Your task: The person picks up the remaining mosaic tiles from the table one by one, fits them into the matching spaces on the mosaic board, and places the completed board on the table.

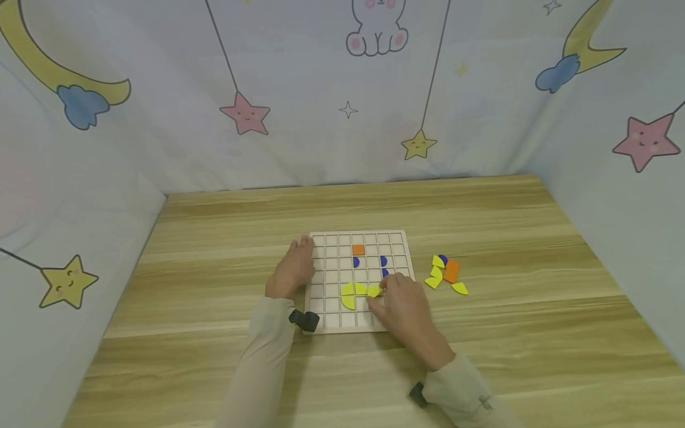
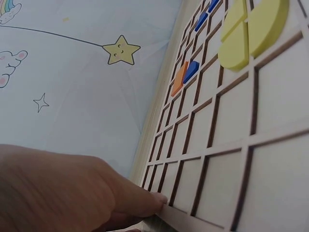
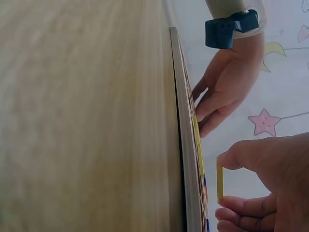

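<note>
A pale wooden grid board (image 1: 332,320) lies on the table. My left hand (image 1: 294,268) holds its left edge, with the thumb (image 2: 155,200) on the rim in the left wrist view. Between thumb and fingers my right hand (image 1: 405,307) pinches a flat yellow quarter-circle piece (image 3: 220,183), seen edge-on and just above the board in the right wrist view. Several yellow quarter-circle pieces (image 1: 348,302) sit in the grid, left of the right hand. Farther up are an orange square (image 1: 358,249) and small blue half-circle pieces (image 1: 356,262), one partly hidden by the right hand.
Right of the board lies a loose group of yellow pieces (image 1: 434,277), orange pieces (image 1: 452,271) and a blue piece (image 1: 443,260). One yellow piece (image 1: 459,289) lies slightly apart. A printed curtain (image 1: 321,148) encloses the wooden table (image 1: 214,238) at the back and sides.
</note>
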`<state>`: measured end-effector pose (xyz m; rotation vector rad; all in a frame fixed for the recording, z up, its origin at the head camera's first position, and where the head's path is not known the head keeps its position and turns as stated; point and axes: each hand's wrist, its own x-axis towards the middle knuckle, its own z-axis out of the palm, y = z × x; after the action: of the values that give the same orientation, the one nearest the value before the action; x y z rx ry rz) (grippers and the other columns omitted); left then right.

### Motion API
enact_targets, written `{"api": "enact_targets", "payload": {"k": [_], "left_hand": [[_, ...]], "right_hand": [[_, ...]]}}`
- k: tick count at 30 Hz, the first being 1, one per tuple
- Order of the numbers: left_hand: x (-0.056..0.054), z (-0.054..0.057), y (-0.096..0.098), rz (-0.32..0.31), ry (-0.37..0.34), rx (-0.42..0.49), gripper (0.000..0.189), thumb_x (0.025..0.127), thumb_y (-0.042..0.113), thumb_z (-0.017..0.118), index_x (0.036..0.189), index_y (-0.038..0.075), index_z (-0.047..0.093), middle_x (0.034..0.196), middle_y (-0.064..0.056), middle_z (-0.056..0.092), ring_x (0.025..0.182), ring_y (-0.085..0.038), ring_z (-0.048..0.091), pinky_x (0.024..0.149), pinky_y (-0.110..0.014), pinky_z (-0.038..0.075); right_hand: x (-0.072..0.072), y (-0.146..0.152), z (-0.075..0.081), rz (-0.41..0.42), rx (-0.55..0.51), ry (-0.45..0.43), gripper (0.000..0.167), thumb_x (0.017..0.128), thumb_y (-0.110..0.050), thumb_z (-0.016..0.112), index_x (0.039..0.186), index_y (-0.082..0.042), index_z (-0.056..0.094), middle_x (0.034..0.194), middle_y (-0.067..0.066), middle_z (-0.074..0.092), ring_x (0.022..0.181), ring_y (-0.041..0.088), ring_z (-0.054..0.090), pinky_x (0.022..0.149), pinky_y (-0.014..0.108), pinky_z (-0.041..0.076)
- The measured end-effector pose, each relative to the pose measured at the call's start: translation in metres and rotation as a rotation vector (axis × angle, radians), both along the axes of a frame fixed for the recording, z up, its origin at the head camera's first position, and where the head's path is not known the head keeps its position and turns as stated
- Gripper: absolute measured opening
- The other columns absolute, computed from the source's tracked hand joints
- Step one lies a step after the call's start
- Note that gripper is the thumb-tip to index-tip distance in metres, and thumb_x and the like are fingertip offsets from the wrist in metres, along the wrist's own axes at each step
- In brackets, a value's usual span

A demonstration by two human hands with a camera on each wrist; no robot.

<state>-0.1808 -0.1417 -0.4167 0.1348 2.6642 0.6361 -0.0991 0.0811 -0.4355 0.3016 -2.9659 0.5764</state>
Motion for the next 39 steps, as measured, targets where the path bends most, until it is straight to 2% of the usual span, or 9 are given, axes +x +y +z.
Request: {"api": "enact_targets", "payload": {"k": [6,18,28,32,39], "left_hand": [[0.0,-0.0009,-0.0005,0.007,0.008,-0.005,0.059,0.099,0.004,0.037,0.152,-0.003,0.012,0.16,-0.019,0.005,0.147,-0.039,0.003,0.121,-0.049,0.012],[-0.0003,-0.0017,0.0007,0.001,0.027,-0.025,0.058,0.099,0.005,0.038,0.151,-0.003,0.014,0.16,-0.019,0.007,0.147,-0.04,0.005,0.12,-0.049,0.014],[0.0013,-0.0003,0.0012,0.004,0.029,-0.013,0.059,0.099,0.005,0.039,0.151,-0.003,0.014,0.16,-0.02,0.007,0.147,-0.04,0.005,0.12,-0.05,0.014],[0.0015,0.0002,0.0013,0.004,0.03,-0.009,0.058,0.099,0.005,0.038,0.151,-0.003,0.014,0.16,-0.02,0.007,0.147,-0.04,0.005,0.12,-0.05,0.014],[0.0016,0.0004,0.0014,0.003,0.035,-0.015,0.058,0.098,0.004,0.039,0.151,-0.004,0.016,0.159,-0.02,0.008,0.146,-0.041,0.007,0.12,-0.05,0.015]], "right_hand": [[0.0013,-0.0024,-0.0018,0.034,0.0,-0.015,0.034,0.081,-0.036,0.071,0.092,-0.005,0.064,0.082,0.003,0.061,0.077,0.018,0.054,0.074,0.035,0.047],[0.0022,-0.0092,-0.0016,0.068,0.011,-0.116,0.033,0.083,-0.038,0.07,0.094,-0.007,0.067,0.088,0.001,0.063,0.083,0.017,0.056,0.077,0.036,0.049],[0.0041,-0.0085,0.0019,0.088,0.044,-0.105,0.023,0.083,-0.029,0.072,0.094,-0.009,0.065,0.082,-0.002,0.058,0.075,0.013,0.049,0.075,0.033,0.046],[0.0041,-0.0077,0.0026,0.096,0.036,-0.085,0.016,0.082,-0.021,0.071,0.093,-0.01,0.066,0.081,-0.003,0.058,0.074,0.013,0.049,0.072,0.032,0.045],[0.0037,-0.008,0.0014,0.102,0.041,-0.067,0.015,0.083,-0.02,0.072,0.093,-0.01,0.067,0.082,-0.002,0.06,0.074,0.013,0.05,0.07,0.03,0.043]]}}
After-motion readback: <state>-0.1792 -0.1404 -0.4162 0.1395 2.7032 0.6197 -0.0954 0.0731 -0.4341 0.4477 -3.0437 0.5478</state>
